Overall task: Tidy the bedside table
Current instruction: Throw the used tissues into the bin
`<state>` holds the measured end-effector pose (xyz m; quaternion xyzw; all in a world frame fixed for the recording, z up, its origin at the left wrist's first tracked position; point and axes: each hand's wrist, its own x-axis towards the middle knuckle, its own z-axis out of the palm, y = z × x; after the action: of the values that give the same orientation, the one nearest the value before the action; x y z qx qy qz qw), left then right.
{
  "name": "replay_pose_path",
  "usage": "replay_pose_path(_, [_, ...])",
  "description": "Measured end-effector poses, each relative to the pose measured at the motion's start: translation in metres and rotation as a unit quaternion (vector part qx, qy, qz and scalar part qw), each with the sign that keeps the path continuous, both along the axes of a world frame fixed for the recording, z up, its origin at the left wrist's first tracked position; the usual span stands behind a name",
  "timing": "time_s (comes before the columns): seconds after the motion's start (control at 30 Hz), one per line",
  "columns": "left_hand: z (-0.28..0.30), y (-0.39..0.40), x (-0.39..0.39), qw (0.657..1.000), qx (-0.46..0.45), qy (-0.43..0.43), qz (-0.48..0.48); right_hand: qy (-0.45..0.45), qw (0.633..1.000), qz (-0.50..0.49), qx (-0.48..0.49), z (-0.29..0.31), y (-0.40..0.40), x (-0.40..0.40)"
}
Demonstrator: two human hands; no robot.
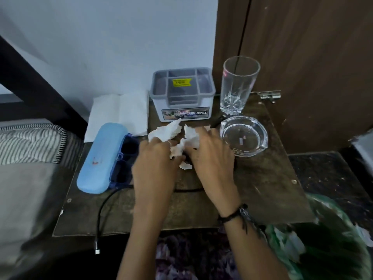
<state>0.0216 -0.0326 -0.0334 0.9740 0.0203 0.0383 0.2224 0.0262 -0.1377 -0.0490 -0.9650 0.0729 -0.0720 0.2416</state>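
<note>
Grey organiser (182, 93) at the back of the bench (262, 178), against the wall. Front label reads "OPEL" at its right end; the rest of that label is too small to read. A yellow sticker (181, 82) sits inside on the compartment dividers, print illegible. Compartments look dark; contents cannot be told.

Tall clear glass (238, 85) stands upright just right of the organiser. A clear glass ashtray (243, 136) sits in front of the glass, nearly touching its base.

Folded white paper (119, 114) lies flat at the back left, beside the organiser, one edge hanging past the bench's left side. A light blue case (101, 158) lies in front of it, lid open toward the right, dark lining showing. A small reddish mark on the lid.

Black cable (105, 209) runs across the bench under the forearms and drops over the front edge, white plug at its end.

Crumpled tissue (175, 134) lies mid-bench, in front of the organiser, between case and ashtray. Both hands are on it. Left hand (155, 162) is palm down, fingers curled around the tissue's left part. Right hand (210, 156) is palm down too, fingers bent and pressing into the right part. The two hands sit close together, almost touching, tissue bunched between them. Dark thread band (234, 216) on the right wrist.

Striped bedding (30, 142) to the left of the bench. Green plastic bag (333, 249) at the lower right, beyond the bench's corner.
</note>
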Motion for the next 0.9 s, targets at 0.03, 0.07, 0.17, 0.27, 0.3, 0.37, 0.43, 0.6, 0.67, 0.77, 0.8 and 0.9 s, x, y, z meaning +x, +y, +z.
replay_pose_path(0.03, [-0.006,-0.005,-0.002,1.000,0.023,0.017,-0.006,0.007,1.000,-0.002,-0.012,-0.004,0.001,0.002])
replay_pose_path(0.07, [-0.010,-0.010,-0.003,0.999,0.033,0.022,-0.005,0.007,1.000,-0.005,-0.020,-0.007,0.001,0.003])
replay_pose_path(0.17, [-0.018,-0.018,-0.007,1.000,0.009,-0.018,-0.003,-0.028,0.999,-0.012,-0.019,-0.009,-0.001,0.002])
replay_pose_path(0.27, [-0.016,-0.016,-0.010,0.996,-0.051,-0.069,0.007,-0.106,0.993,-0.022,0.037,-0.003,-0.008,-0.007])
replay_pose_path(0.3, [-0.013,-0.015,-0.012,0.994,-0.077,-0.074,0.010,-0.128,0.989,-0.031,0.064,-0.001,-0.012,-0.011])
replay_pose_path(0.37, [-0.009,-0.014,-0.015,0.992,-0.104,-0.077,0.008,-0.154,0.980,-0.050,0.116,0.004,-0.023,-0.019])
replay_pose_path(0.43, [-0.013,-0.014,-0.016,0.995,-0.084,-0.062,-0.002,-0.163,0.972,-0.064,0.158,0.006,-0.032,-0.026])
replay_pose_path(0.6, [-0.024,-0.020,-0.017,0.997,-0.054,-0.059,-0.001,-0.146,0.963,-0.067,0.215,-0.002,-0.040,-0.040])
replay_pose_path(0.67, [-0.021,-0.024,-0.021,0.995,-0.060,-0.080,-0.003,-0.145,0.958,-0.063,0.238,-0.007,-0.038,-0.044])
replay_pose_path(0.77, [-0.011,-0.032,-0.027,0.990,-0.091,-0.110,-0.012,-0.145,0.949,-0.055,0.274,-0.010,-0.036,-0.046])
replay_pose_path(0.8, [-0.006,-0.034,-0.029,0.987,-0.114,-0.114,-0.009,-0.146,0.945,-0.055,0.287,-0.010,-0.036,-0.047])
replay_pose_path(0.9, [0.013,-0.046,-0.035,0.971,-0.210,-0.116,-0.013,-0.174,0.928,-0.075,0.321,-0.002,-0.047,-0.051])
